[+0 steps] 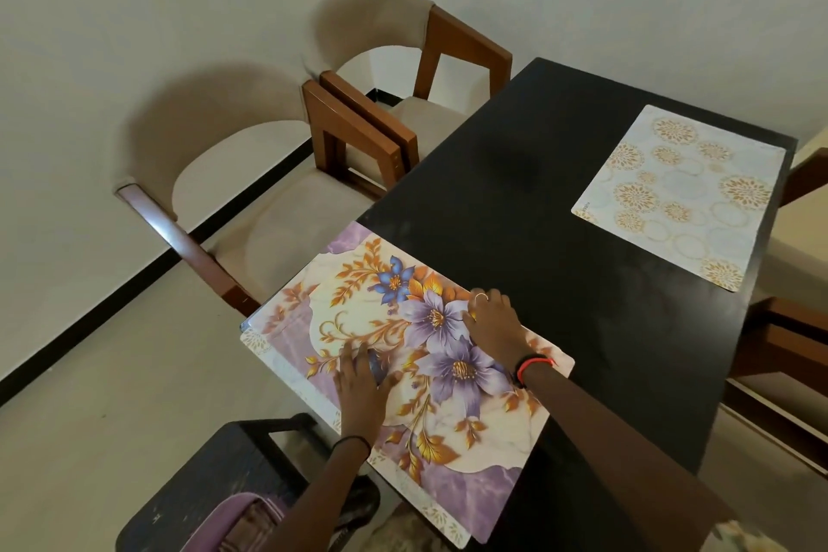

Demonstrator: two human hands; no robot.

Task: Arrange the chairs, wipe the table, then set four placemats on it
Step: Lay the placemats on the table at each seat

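Note:
A purple floral placemat [358, 327] lies at the near left corner of the black table [560, 238], overhanging its edge. Under it a white-and-gold mat edge [255, 338] shows. My left hand [358, 381] rests flat on the floral mat near its left side. My right hand [493, 323] presses on the mat's far edge, fingers spread. A pale placemat with gold circles [681, 197] lies at the far right of the table. Two beige chairs with wooden arms [251, 202] [403, 58] stand along the table's left side.
A dark stool [215, 484] with purple cloth [242, 520] on it stands near my left arm. More wooden chair frames [788, 350] show at the table's right side. White walls meet in a corner behind the chairs.

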